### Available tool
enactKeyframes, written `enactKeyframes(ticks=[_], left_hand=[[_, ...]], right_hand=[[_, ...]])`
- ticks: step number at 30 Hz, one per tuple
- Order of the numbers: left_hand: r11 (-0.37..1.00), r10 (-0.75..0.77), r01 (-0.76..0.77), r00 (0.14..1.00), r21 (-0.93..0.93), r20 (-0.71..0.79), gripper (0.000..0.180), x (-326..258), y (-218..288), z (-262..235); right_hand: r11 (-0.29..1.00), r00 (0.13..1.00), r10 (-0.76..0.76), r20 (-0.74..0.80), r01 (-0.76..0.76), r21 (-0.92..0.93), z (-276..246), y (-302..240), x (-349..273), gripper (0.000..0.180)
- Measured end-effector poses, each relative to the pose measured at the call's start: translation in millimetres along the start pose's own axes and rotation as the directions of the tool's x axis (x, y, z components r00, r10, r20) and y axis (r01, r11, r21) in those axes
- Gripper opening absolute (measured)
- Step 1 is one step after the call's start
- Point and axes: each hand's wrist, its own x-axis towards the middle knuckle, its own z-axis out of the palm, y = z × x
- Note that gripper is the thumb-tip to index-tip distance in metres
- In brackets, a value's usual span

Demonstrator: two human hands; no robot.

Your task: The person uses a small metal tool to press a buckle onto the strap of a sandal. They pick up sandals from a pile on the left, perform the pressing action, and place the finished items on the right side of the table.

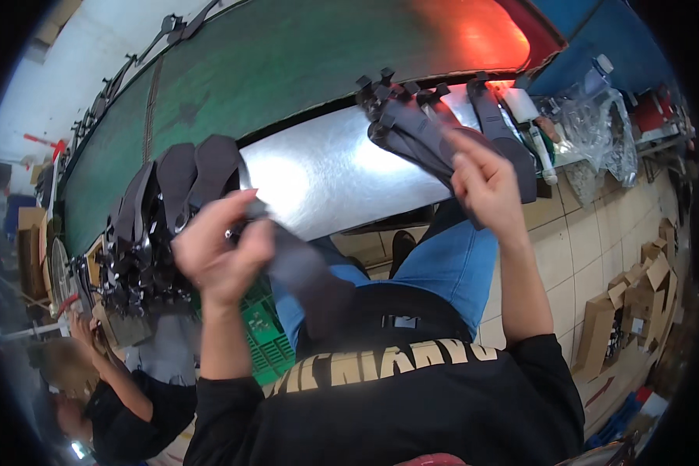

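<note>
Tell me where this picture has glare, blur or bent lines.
Head view: white glare on the metal table; head view: red glow at the far right of the green surface; head view: left hand and its dark grey piece blurred; head view: fisheye curving, dark corners.

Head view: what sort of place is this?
Likely a small factory or assembly workshop: a long green surface that looks like a conveyor belt, a metal worktop with look-alike dark parts piled at both ends, and open cardboard boxes.
</note>
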Motion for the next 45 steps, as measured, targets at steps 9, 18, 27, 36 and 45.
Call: enactKeyframes(ticks=[9, 18, 27, 36, 45], left_hand=[[0.937, 0.207, 0.051, 0.715, 0.346, -0.667, 0.032, 21, -23, -121], [0.856, -0.005, 0.108, 0.98, 0.505, -0.2, 0.026, -12, -39, -82], [0.816, 0.067, 0.063, 0.977, 0.575, -0.203, 0.042, -4, -43, -83], [0.905, 0.163, 0.015, 0.911, 0.425, -0.379, 0.053, -12, -4, -78], [0.876, 0.397, -0.43, 0.9, -0.218, -0.18, 0.063, 13, 43, 16]], right_hand=[[0.35, 0.898, -0.368, -0.24, -0.106, -0.931, -78, 21, 68, 0.045], [0.367, 0.944, -0.166, -0.284, -0.208, -0.906, -89, 27, 78, 0.051], [0.593, 0.967, -0.214, -0.137, 0.017, -0.805, -112, 47, 96, 0.043], [0.826, 0.887, -0.429, -0.169, 0.31, -0.471, -137, -8, 100, 0.012], [0.775, 0.837, -0.489, 0.247, 0.547, -0.317, 41, -67, -14, 0.014]])
